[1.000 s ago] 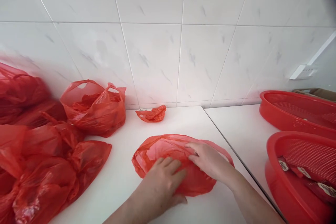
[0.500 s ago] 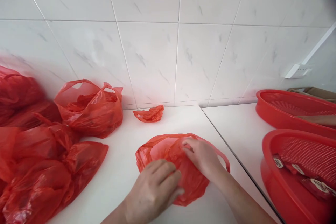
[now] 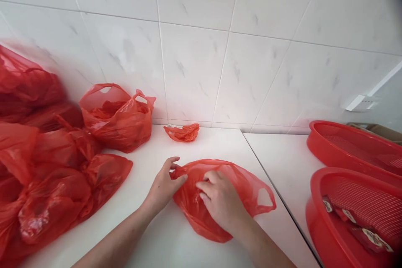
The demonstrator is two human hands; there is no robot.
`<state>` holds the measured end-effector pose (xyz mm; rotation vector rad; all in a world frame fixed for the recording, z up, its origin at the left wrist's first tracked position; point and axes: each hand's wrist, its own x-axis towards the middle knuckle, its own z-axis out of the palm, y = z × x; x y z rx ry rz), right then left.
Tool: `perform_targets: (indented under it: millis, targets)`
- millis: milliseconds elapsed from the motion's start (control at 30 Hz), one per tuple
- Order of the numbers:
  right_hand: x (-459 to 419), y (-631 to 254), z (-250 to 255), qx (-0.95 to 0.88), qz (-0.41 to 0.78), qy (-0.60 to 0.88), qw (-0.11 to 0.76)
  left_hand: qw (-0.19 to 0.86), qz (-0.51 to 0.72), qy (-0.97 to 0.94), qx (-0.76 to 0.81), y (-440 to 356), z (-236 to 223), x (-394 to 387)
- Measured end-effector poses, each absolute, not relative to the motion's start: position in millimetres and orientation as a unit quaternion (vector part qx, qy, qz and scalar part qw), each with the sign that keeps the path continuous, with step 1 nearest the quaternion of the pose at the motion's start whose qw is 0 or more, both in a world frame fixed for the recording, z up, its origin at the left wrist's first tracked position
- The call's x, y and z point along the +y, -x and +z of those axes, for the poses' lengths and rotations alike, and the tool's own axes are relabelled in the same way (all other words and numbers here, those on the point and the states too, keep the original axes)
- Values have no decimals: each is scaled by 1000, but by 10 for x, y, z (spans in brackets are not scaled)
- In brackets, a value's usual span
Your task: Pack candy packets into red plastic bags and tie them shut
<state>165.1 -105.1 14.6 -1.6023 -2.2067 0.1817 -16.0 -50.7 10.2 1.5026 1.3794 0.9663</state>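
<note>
A flat red plastic bag [image 3: 241, 184] lies on the white counter [image 3: 147, 226] in front of me. My left hand [image 3: 163, 185] pinches the bag's left edge between thumb and fingers. My right hand [image 3: 220, 201] rests on the middle of the bag with its fingers curled, gripping the plastic. One handle loop of the bag sticks out to the right.
Several filled red bags [image 3: 47, 167] are piled at the left, one open bag [image 3: 117, 117] near the tiled wall. A small crumpled red bag [image 3: 183, 132] lies at the back. Two red mesh baskets [image 3: 354, 213] stand at the right, the nearer holding small packets [image 3: 361, 226].
My left hand slid from the bag's near side to its left edge and pinched it. My right hand moved left over the bag's middle. The bag has bunched narrower.
</note>
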Motion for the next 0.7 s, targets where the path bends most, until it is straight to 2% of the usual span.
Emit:
perform_targets:
  millis: [167, 333, 500, 600, 700]
  targets:
    - [-1049, -1626, 19, -811, 127, 540, 187, 541, 484, -492, 480, 169, 68, -490]
    - [-1099, -1611, 175, -804, 119, 552, 188, 573, 492, -479, 447, 190, 54, -478]
    - [-1581, -1792, 556, -794, 43, 543, 271, 618, 472, -457, 430, 166, 33, -485]
    - [-2108, -2212, 773, -727, -29, 617, 301, 647, 462, -421, 437, 168, 20, -468]
    - [-2555, -2872, 936, -593, -68, 766, 239, 661, 457, -396, 445, 193, 15, -458]
